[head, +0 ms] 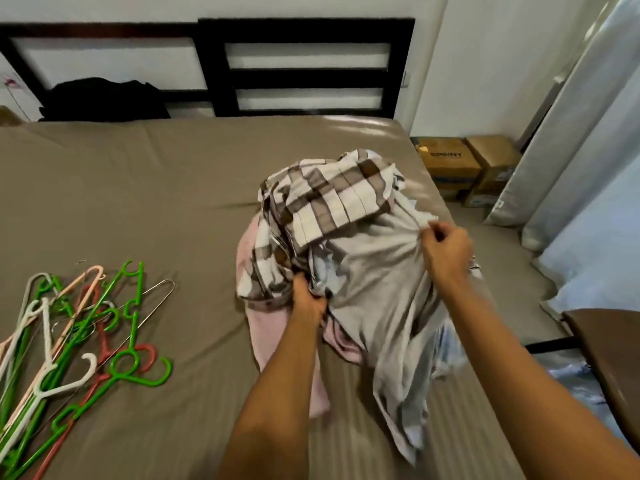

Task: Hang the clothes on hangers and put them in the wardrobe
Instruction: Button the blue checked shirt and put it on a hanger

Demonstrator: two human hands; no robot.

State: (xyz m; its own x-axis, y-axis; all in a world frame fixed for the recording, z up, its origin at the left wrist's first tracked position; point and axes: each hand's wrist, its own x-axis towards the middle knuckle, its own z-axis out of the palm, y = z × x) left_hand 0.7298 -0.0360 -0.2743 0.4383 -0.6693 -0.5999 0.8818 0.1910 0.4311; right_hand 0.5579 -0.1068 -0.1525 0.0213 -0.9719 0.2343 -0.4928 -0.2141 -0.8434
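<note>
A heap of clothes lies on the right half of the bed: a brown-and-white checked shirt (pixel 322 199) on top, a grey garment (pixel 381 289) draped down the front, and pink cloth (pixel 277 341) underneath. My right hand (pixel 446 251) pinches the upper edge of the grey garment. My left hand (pixel 308 299) reaches into the heap and grips the grey garment where it meets the checked shirt. Several plastic and wire hangers (pixel 79 341) in green, white, pink and red lie spread at the bed's left front.
The bed (pixel 156 202) has a taupe sheet and a black headboard (pixel 304 67) against the wall. A black garment (pixel 104 98) lies at the back left. Cardboard boxes (pixel 464 164) and pale curtains (pixel 588 150) stand on the right, with a brown chair (pixel 609 348) nearer me.
</note>
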